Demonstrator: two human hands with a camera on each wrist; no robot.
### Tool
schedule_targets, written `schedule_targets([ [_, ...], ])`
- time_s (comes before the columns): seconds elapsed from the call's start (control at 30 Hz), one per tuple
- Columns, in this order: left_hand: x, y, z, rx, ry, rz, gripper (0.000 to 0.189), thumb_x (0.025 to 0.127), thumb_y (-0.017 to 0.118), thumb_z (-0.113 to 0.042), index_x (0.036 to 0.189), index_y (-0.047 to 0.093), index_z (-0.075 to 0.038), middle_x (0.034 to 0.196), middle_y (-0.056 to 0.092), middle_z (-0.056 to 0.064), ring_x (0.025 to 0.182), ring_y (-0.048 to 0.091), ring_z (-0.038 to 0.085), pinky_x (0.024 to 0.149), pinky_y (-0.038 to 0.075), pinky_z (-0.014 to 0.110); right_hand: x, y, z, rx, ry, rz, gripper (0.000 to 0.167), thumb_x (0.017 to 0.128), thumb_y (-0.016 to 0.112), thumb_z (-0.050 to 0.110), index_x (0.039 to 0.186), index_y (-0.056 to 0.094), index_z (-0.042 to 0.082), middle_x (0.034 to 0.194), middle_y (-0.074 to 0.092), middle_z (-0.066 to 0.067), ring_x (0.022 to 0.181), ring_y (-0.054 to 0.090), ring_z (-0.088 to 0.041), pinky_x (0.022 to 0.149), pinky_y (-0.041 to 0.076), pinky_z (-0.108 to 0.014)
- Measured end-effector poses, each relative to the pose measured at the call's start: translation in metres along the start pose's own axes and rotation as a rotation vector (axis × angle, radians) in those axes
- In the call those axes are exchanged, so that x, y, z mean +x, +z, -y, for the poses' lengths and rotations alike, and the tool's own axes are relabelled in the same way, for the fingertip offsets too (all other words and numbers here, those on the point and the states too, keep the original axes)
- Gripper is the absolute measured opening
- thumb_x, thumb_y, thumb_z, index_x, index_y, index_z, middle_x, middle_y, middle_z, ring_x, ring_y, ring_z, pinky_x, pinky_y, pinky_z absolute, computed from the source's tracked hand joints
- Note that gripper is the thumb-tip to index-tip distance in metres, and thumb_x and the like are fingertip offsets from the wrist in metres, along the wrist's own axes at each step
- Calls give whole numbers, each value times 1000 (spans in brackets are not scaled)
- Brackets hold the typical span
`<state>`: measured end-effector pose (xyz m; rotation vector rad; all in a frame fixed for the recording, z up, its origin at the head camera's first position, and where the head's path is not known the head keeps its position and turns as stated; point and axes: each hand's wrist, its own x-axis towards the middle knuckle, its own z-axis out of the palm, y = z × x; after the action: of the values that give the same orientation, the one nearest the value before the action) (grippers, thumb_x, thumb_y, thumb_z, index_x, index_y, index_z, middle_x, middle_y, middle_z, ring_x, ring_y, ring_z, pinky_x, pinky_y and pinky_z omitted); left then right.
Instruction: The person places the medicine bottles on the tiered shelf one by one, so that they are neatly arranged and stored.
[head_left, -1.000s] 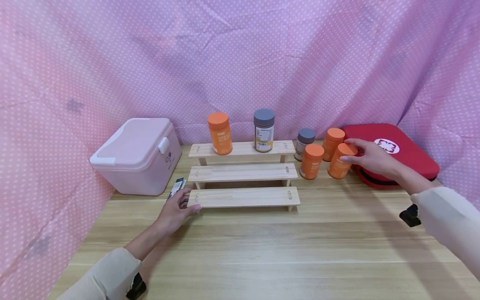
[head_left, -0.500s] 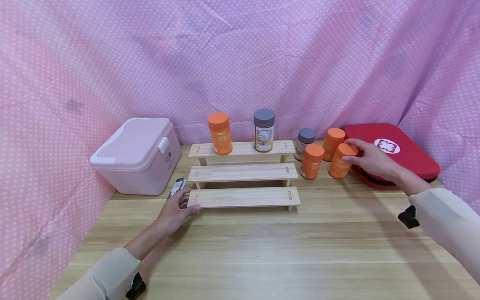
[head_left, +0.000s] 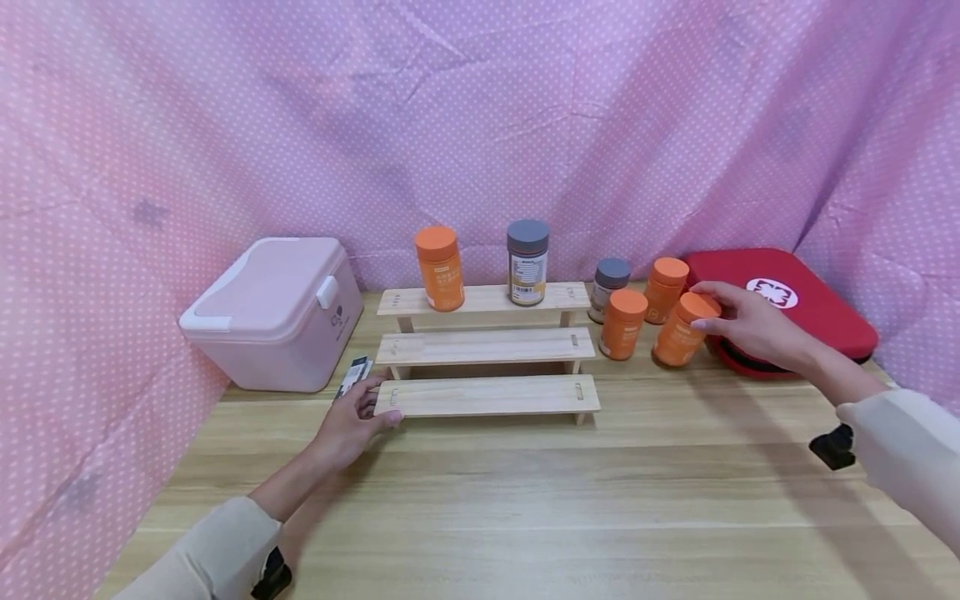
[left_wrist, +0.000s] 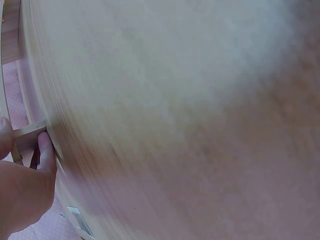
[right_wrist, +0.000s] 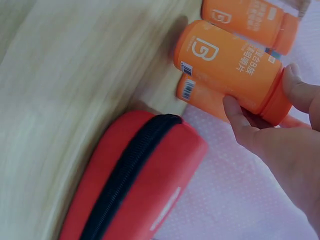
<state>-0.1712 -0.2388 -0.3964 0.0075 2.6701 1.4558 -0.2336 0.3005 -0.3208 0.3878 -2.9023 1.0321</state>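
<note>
My right hand [head_left: 757, 327] pinches an orange pill bottle [head_left: 678, 335] by its cap, and the bottle leans toward the hand. In the right wrist view thumb and fingers sit around the cap of this bottle [right_wrist: 227, 67]. At the left end of a three-step wooden rack [head_left: 487, 395] my left hand [head_left: 347, 427] grips the lowest board, thumb on its front edge. The left wrist view shows the left hand [left_wrist: 25, 192] with a finger against the rack's leg [left_wrist: 31, 131]. On the top step stand an orange bottle [head_left: 441, 271] and a grey-capped bottle [head_left: 527, 265].
Beside the rack's right end stand two more orange bottles [head_left: 623, 325] and a small grey-capped bottle [head_left: 609, 287]. A red zippered first-aid case [head_left: 813, 312] lies behind the right hand. At left are a pink lidded box [head_left: 273, 333] and a small printed packet [head_left: 354, 372].
The orange bottle in the right hand has tilted, its cap shifting slightly right and its base slightly left and down. The left hand stays on the rack.
</note>
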Motion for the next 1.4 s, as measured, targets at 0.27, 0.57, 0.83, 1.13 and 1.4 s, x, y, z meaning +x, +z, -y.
schedule_targets([
  [0.27, 0, -2, 1, 11, -1, -1, 68, 88, 72, -20, 142, 37, 1, 129, 56, 25, 118, 54, 35, 97, 47, 42, -19, -13, 27, 41, -96, -1, 52, 87, 72, 8, 134, 50, 5, 114, 62, -15, 89, 58, 1, 76, 43, -6],
  [0.57, -1, -3, 0, 10, -7, -3, 68, 88, 72, -20, 142, 37, 0, 129, 56, 24, 117, 55, 33, 96, 48, 42, -28, -24, 71, 61, -230, -26, 54, 81, 75, 1, 131, 57, 12, 106, 66, 5, 88, 62, -4, 77, 46, -9],
  [0.83, 0, -3, -1, 4, 3, -5, 66, 88, 72, -17, 142, 38, 1, 128, 57, 24, 116, 55, 33, 95, 49, 39, -22, -18, 116, 8, -291, 21, 55, 85, 74, 13, 135, 55, 29, 111, 65, 5, 91, 60, -9, 76, 45, -15],
  [1.13, 2, -3, -1, 1, 6, -4, 66, 87, 72, -16, 141, 39, 1, 127, 58, 23, 115, 56, 32, 93, 50, 37, 13, 26, 169, 156, -355, 181, 53, 88, 71, 11, 138, 53, 15, 117, 61, -4, 104, 59, -19, 91, 51, -32],
  [1.4, 0, -3, -1, -19, 19, 12, 65, 88, 71, -16, 141, 38, 4, 125, 58, 25, 113, 56, 32, 90, 50, 34, 48, 79, 213, 211, -490, 260, 51, 88, 71, 11, 136, 53, 12, 117, 60, -3, 102, 58, -18, 88, 50, -35],
])
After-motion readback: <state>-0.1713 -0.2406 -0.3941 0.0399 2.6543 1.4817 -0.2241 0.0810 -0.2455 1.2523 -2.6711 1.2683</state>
